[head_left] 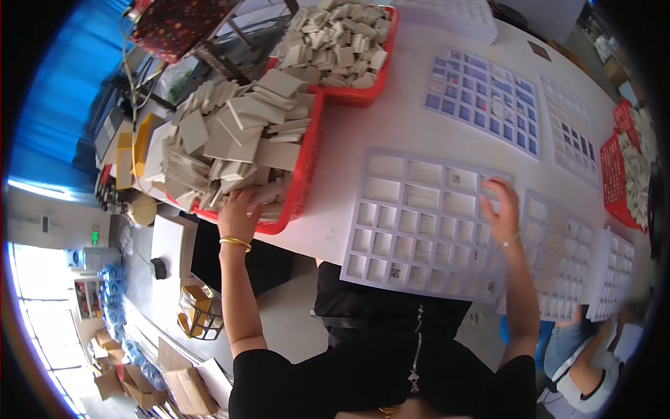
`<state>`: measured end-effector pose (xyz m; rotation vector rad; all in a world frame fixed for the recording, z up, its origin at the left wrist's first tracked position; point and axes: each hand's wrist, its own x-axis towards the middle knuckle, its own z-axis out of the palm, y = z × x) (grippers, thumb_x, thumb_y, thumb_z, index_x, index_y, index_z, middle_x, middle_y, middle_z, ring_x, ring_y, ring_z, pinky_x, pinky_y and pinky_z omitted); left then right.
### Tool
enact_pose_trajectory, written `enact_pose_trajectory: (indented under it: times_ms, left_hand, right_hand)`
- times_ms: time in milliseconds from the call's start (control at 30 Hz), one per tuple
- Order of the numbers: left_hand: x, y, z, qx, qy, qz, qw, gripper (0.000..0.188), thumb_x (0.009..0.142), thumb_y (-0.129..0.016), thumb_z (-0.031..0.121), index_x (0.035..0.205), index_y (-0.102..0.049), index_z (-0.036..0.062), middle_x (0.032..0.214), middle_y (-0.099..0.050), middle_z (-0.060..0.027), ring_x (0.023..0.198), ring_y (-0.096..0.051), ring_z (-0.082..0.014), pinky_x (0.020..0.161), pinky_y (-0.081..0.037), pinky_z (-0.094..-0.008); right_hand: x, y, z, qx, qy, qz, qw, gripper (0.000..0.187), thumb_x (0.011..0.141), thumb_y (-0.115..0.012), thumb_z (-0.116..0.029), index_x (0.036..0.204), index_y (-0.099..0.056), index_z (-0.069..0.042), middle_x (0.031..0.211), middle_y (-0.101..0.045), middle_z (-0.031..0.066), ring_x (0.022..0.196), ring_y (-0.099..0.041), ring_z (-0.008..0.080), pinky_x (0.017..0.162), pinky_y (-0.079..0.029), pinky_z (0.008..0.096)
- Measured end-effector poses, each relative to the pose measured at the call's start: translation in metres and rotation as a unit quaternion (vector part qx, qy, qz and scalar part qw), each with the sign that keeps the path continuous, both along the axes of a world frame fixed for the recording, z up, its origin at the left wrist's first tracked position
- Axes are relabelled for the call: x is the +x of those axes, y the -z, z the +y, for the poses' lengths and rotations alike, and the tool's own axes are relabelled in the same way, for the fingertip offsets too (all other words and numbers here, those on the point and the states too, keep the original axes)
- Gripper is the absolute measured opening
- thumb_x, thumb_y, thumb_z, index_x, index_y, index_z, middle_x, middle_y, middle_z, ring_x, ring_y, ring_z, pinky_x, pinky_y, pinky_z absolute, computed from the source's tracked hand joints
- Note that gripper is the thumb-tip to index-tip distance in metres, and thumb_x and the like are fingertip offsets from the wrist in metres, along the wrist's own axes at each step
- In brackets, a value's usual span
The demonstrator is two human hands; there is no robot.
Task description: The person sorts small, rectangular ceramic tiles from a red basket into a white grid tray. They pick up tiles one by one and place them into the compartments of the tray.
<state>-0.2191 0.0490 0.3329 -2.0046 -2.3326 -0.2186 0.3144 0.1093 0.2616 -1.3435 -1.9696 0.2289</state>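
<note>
Left hand among tiles heaped above the rim of the red basket, its grip too hidden for me to tell, right hand loosely spread over the white tray: one tile tugged loose could, I judge, send the uneven pile sliding.

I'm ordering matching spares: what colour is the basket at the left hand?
The basket is red, seen in the head view.

1. Desk: one.
2. Red baskets of tiles on the desk's left: two.
3. Red baskets by the desk's right edge: at least one.
4. Trays lying on the desk: at least four; the stack at its far edge is uncountable.
5. Tiles: too many to count.
6. Bracelets: two.
</note>
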Motion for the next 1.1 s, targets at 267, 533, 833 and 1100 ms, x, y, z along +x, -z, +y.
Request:
enact_pose_trajectory:
  times_ms: [267, 533, 833, 1100]
  left_hand:
    - [0.065, -0.031, -0.032, 0.169, 0.054, -0.115, 0.977, 0.026, 0.079, -0.064, 0.003, 0.105, -0.067, 0.0057, 0.101, -0.067, -0.0131, 0.093, -0.064, -0.0303, 0.08, -0.051, -0.0382]
    - [0.214, 0.046, -0.019, -0.003, 0.076, -0.625, 0.777, 0.025, 0.081, -0.069, 0.002, 0.105, -0.068, 0.0012, 0.089, -0.067, -0.0087, 0.075, -0.059, -0.0101, 0.058, -0.047, -0.0221]
    - [0.23, 0.091, 0.042, 0.012, 0.152, -0.382, 0.912, 0.019, 0.086, -0.065, 0.022, 0.098, -0.068, 0.0091, 0.072, -0.064, -0.0109, 0.059, -0.061, -0.0241, 0.055, -0.047, -0.0332]
    - [0.244, 0.132, 0.109, -0.099, 0.296, -0.297, 0.902, 0.015, 0.084, -0.064, 0.017, 0.098, -0.064, 0.0124, 0.085, -0.066, -0.0071, 0.074, -0.064, -0.025, 0.067, -0.05, -0.0359]
  right_hand:
    - [-0.079, 0.002, -0.051, -0.174, -0.14, 0.102, 0.969, 0.025, 0.078, -0.069, -0.013, 0.102, -0.063, -0.009, 0.101, -0.063, 0.0077, 0.092, -0.061, 0.0261, 0.083, -0.046, 0.0375]
    - [-0.155, 0.002, -0.058, -0.207, -0.108, 0.362, 0.903, 0.055, 0.075, -0.075, -0.003, 0.121, -0.044, -0.002, 0.098, -0.063, 0.0067, 0.086, -0.062, 0.0116, 0.067, -0.05, 0.0245]
    - [-0.078, 0.051, -0.044, -0.207, 0.027, 0.39, 0.897, 0.045, 0.081, -0.07, -0.01, 0.12, -0.047, -0.004, 0.085, -0.064, 0.0042, 0.069, -0.06, 0.0066, 0.06, -0.048, 0.0208]
    - [-0.025, 0.027, -0.008, -0.128, 0.128, 0.457, 0.871, 0.042, 0.086, -0.062, -0.005, 0.124, -0.043, -0.005, 0.088, -0.061, 0.0073, 0.068, -0.057, 0.0085, 0.055, -0.044, 0.0213]
